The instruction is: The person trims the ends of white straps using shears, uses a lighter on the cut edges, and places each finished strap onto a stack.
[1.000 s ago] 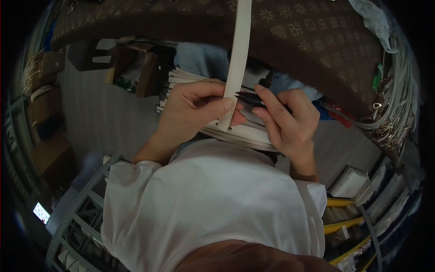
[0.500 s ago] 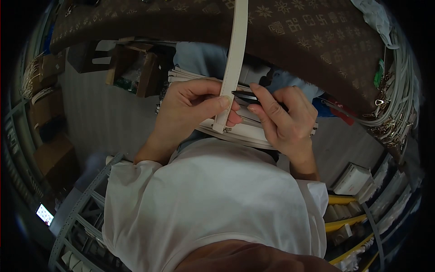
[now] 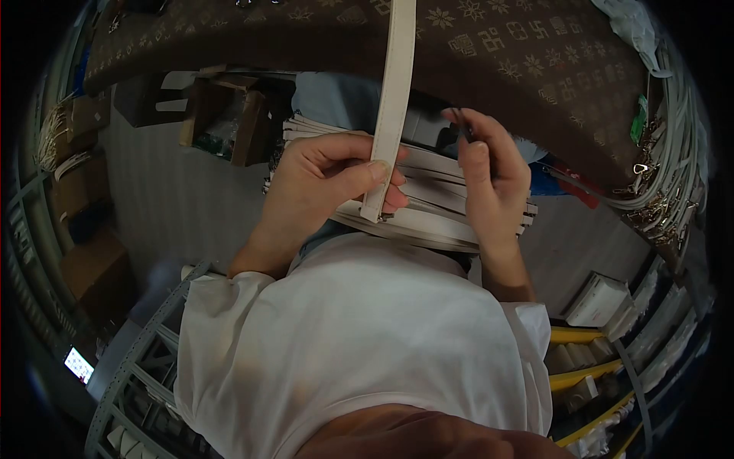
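A cream strap (image 3: 393, 88) with stitched edges runs up from my left hand (image 3: 325, 172) toward the table. My left thumb and fingers pinch it near its lower end, where a small metal piece shows. My right hand (image 3: 498, 180) is raised to the right of the strap, apart from it. Its bent fingers hold small black snips (image 3: 463, 126), blurred and partly hidden by the fingers. Beneath both hands, a stack of similar cream straps (image 3: 440, 187) lies across my lap.
A table with a brown patterned cloth (image 3: 527, 46) spans the front. White cords with metal clasps (image 3: 673, 191) hang at its right. On the floor to the left stands an open cardboard box (image 3: 248, 126). Metal shelving (image 3: 141, 352) and yellow-edged shelves (image 3: 577, 379) flank me.
My right hand has drawn the snips away from the strap, up and to the right, and tipped them upward. My left hand keeps its pinch on the strap, nearly unmoved.
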`<state>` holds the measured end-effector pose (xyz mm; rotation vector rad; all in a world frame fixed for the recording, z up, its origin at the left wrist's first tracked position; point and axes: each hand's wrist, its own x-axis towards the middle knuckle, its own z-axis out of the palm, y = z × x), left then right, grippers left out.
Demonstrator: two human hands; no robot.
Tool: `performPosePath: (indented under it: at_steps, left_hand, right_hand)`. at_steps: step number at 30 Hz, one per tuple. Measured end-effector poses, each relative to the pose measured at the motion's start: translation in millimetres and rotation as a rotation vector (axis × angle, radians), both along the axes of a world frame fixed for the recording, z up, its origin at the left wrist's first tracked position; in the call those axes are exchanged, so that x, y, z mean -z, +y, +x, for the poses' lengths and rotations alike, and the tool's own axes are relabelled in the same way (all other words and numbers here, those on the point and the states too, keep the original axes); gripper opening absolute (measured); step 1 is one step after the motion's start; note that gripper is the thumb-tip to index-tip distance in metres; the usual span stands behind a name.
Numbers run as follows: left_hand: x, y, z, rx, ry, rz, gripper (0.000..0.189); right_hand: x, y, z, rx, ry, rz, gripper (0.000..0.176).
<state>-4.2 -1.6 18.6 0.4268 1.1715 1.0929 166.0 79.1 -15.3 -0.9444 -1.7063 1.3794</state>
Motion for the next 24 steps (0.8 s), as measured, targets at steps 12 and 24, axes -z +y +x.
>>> performPosePath:
  at_steps: [12, 24]
  left_hand:
    - [1.4, -3.9, -0.5, 0.0, -0.032, -0.014, 0.02]
    - [9.1, -4.8, 2.1, -0.064, 0.06, 0.116, 0.019]
  right_hand:
    - [-4.7, 7.3, -24.9, -0.118, 0.124, -0.377, 0.021]
    - [-3.4, -2.9, 0.8, -0.119, -0.279, 0.598, 0.034]
